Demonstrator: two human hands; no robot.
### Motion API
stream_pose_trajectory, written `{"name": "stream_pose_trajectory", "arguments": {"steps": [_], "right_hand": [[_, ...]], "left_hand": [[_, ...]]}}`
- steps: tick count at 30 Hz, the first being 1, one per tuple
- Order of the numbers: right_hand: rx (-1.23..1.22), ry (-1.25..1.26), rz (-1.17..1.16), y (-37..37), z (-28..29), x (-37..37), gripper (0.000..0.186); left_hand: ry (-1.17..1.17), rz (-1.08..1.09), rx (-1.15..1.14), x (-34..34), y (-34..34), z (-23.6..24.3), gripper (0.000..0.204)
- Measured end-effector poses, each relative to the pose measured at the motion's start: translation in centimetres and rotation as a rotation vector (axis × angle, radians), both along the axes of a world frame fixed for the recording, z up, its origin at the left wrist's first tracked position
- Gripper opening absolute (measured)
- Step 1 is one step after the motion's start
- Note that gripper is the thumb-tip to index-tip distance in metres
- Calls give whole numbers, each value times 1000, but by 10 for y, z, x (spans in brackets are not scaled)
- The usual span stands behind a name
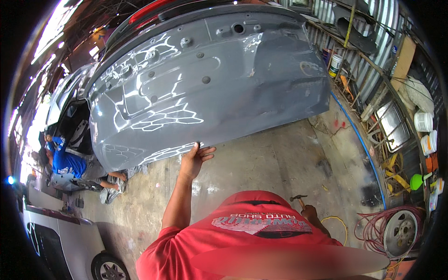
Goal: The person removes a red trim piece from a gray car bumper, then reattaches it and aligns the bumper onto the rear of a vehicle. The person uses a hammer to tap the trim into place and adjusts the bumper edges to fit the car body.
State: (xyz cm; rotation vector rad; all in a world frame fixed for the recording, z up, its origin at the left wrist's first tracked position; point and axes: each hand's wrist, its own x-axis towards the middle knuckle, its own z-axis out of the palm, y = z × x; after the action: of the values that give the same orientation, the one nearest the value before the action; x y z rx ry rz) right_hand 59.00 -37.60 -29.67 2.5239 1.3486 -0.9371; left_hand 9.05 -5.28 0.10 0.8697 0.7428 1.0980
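Observation:
A large grey car tailgate (224, 100) stands raised in front of me, its glossy panel reflecting light patterns. At its lower edge is my left hand (190, 162), thumb up against the panel and fingers stretched out just below the edge. My right hand (309, 212) is low by my right side, closed around the handle of a hammer (298, 199). The hammer's head points away from me, over the floor. My red shirt hides part of the right forearm.
Left, a person in a blue shirt (69, 161) reaches toward an open car. A silver vehicle (65, 228) stands nearer. Along the right wall are a blue hose (368, 156), a coiled red hose (373, 228), a wheel rim (400, 233) and white buckets (423, 122). Concrete floor (252, 163) lies below.

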Motion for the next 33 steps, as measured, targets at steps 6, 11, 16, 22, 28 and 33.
{"name": "stream_pose_trajectory", "arguments": {"steps": [6,11,16,22,28,33], "right_hand": [[-39,49,138,3,12,-2,34],[68,-12,251,5,4,0,34],[2,-11,140,18,-16,-6,30],[192,77,-19,18,-23,-39,25],[49,55,71,21,-39,-78,24],[32,-73,-8,37,-88,-92,26]], "left_hand": [[-34,47,223,-1,-14,77,48],[-39,-10,407,-3,-23,156,51],[65,230,650,-2,-8,239,66],[153,-112,1112,-26,39,353,63],[198,25,1136,-72,89,425,54],[389,248,1216,-112,108,448,50]]}}
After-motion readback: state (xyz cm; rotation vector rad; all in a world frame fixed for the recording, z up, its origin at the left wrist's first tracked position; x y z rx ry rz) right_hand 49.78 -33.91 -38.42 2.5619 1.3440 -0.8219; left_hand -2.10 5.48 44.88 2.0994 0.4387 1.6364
